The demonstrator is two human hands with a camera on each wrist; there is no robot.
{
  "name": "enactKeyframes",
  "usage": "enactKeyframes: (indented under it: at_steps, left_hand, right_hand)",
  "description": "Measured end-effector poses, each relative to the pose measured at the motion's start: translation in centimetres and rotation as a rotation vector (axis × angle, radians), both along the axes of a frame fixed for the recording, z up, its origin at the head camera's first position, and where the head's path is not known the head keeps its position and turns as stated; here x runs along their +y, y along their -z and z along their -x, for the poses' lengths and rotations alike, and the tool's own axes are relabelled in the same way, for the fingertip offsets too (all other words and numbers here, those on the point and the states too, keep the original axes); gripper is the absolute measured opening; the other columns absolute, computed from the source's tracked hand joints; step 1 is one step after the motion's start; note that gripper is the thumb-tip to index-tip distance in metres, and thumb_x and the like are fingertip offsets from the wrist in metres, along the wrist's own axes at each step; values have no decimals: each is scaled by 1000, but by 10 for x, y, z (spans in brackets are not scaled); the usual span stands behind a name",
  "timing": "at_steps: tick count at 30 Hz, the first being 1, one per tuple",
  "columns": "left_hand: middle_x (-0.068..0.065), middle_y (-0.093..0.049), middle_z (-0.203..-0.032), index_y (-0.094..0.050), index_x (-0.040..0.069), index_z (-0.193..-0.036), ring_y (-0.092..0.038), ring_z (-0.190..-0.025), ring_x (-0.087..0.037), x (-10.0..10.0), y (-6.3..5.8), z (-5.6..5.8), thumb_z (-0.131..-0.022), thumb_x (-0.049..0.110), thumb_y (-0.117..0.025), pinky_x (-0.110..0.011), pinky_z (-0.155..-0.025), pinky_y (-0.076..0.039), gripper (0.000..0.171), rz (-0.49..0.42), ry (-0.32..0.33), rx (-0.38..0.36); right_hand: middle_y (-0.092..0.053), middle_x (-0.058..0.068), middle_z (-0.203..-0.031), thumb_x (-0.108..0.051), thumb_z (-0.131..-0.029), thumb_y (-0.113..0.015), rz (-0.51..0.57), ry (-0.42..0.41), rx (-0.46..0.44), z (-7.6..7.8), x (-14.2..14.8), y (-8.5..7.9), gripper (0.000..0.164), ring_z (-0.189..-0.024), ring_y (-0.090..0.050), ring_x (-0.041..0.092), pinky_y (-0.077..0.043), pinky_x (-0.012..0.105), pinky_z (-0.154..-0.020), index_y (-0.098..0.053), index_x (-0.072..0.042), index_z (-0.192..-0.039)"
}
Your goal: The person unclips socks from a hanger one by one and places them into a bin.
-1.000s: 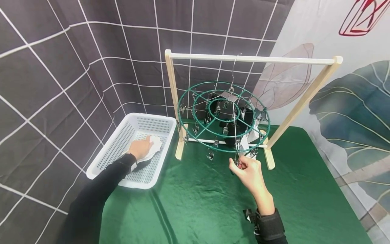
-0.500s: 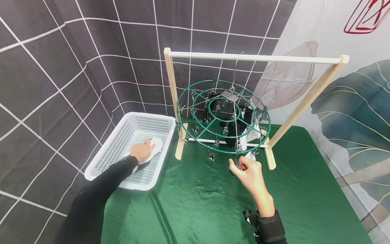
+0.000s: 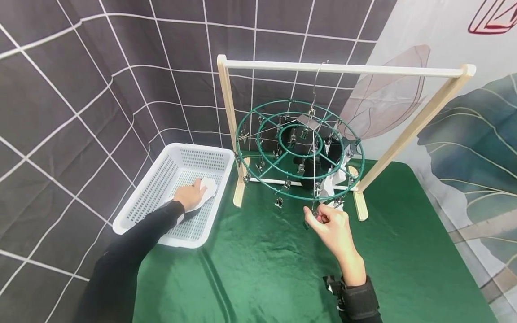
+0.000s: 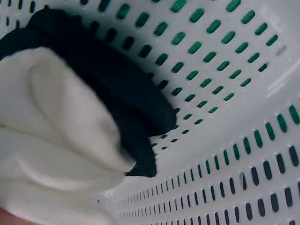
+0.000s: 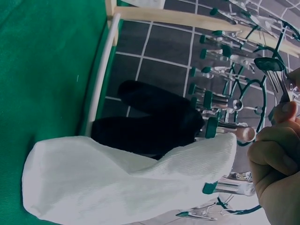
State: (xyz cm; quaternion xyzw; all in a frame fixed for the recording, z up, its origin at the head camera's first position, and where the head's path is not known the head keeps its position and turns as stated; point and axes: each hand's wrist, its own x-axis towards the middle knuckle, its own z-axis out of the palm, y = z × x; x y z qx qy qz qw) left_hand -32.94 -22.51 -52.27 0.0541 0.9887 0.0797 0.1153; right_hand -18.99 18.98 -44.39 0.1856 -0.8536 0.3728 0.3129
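Note:
My left hand (image 3: 188,196) is down in the white basket (image 3: 135,197), gripping a white sock (image 3: 208,190) with the thumb on top; its other fingers are hidden. In the left wrist view, folds of the white sock lie over a dark sock (image 4: 108,79). My right hand (image 3: 335,229) pinches a metal clip with a green tip (image 5: 271,64) at the near rim of the round green clip hanger (image 3: 266,183). Beside this hand, a white sock (image 5: 108,178) hangs from clips in the right wrist view. Behind it hangs a black sock (image 5: 154,122).
The hanger hooks onto the white bar (image 3: 363,69) of a wooden rack (image 3: 228,98). Several small metal clips dangle from its rings. A green cloth (image 3: 274,269) covers the table, and a grey gridded curtain (image 3: 181,45) stands behind.
The rack and hanger shift slightly upward in the head view, with the hanger a little to the right. Both hands stay almost in place, the right still pinching the clip.

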Motion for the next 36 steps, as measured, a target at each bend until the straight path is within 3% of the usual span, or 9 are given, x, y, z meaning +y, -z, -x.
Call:
enactKeyframes:
  at_steps: [4,7,11,15,18,21,24,28,36]
  left_hand:
    - [-35,-53,-122,-27,-6,-143,-54,-108,-50,2,-19,-1,-102,41,-24,-57,-89,-44,63,-14,18,-22]
    - [-32,-56,-119,-41,-8,-135,-55,-109,-49,6,-33,4,-101,33,-35,-58,-90,-43,54,11,82,100]
    - [-27,-57,-116,-48,-7,-128,-54,-110,-42,21,-52,14,-95,14,-48,-53,-93,-43,39,-29,163,422]
    - [-23,-56,-113,-54,-7,-117,-52,-108,-38,52,-81,8,-87,0,-50,-48,-97,-41,31,-296,273,879]
    - [-23,-58,-102,-57,-8,-102,-54,-100,-38,80,-103,-3,-83,-5,-48,-46,-94,-42,22,-536,447,1198]
    - [-22,-60,-94,-58,-8,-95,-57,-92,-37,108,-120,-17,-81,-5,-46,-45,-91,-45,19,-684,647,1376]
    - [-19,-60,-90,-58,-7,-94,-58,-86,-34,135,-131,-33,-80,-3,-44,-42,-85,-48,19,-732,843,1403]
    - [-16,-62,-91,-60,-5,-97,-60,-85,-29,162,-137,-53,-82,1,-45,-38,-84,-50,22,-651,1024,1358]
    - [-10,-63,-88,-64,-2,-100,-59,-81,-24,188,-129,-75,-87,10,-51,-33,-80,-49,22,-466,1057,1225]
  right_hand:
    - [-30,-10,-51,-13,-79,-71,0,-6,-5,-2,-1,-3,43,-47,-25,4,-18,18,-44,-36,-17,-54]
    - [-29,-10,-51,-15,-80,-71,-1,-9,0,-2,1,-2,43,-47,-25,4,-17,18,-44,-36,-17,-55]
    - [-30,-11,-51,-16,-80,-71,-18,-8,6,-3,2,-3,44,-47,-25,4,-17,18,-44,-36,-17,-55]
    - [-31,-11,-51,-16,-78,-72,-38,-1,0,-6,1,-8,44,-46,-26,4,-18,18,-43,-35,-17,-54]
    - [-31,-11,-51,-16,-78,-73,-38,-1,-3,-8,0,-8,45,-46,-26,4,-19,18,-44,-35,-17,-53]
    - [-31,-12,-51,-16,-78,-73,-35,-4,-5,-9,-1,-8,45,-46,-26,3,-19,18,-44,-35,-18,-54]
    - [-30,-11,-51,-16,-79,-73,-34,-6,-5,-8,-1,-7,45,-46,-26,3,-19,18,-44,-35,-18,-54]
    - [-30,-11,-50,-17,-79,-73,-40,-7,-4,-8,-2,-7,45,-46,-26,3,-19,18,-44,-35,-18,-54]
    - [-31,-10,-50,-21,-78,-76,-57,-52,28,-6,-6,-10,44,-46,-26,2,-21,18,-44,-39,-18,-55]
